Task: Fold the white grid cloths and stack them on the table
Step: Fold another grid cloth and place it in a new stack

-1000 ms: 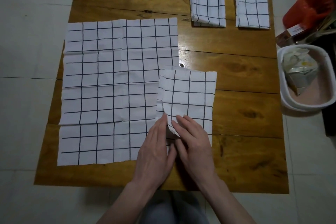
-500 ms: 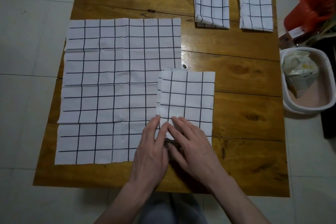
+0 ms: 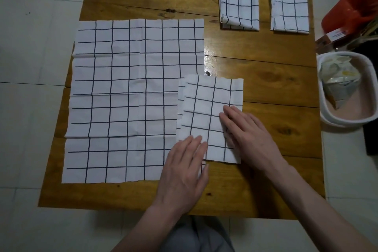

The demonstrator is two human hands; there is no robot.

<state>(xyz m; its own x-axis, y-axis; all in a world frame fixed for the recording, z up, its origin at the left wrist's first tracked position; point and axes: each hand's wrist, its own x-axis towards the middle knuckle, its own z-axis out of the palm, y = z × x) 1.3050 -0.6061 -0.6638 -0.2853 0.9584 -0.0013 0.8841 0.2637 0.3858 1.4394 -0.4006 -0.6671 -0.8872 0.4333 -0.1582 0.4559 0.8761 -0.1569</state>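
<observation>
Both hands lie flat, fingers straight and holding nothing, left hand (image 3: 184, 172) and right hand (image 3: 251, 139) pressing the folded cloth (image 3: 208, 116) at the worktop's (image 3: 266, 80) near edge. Smoothing step, I'd say; next it joins a stack (image 3: 239, 4).

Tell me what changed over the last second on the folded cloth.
Both hands went from pinching the folded cloth's near edge to lying flat on it: the right hand slid up and right, the left hand stayed near. The spread cloth and both stacks are unchanged.
</observation>
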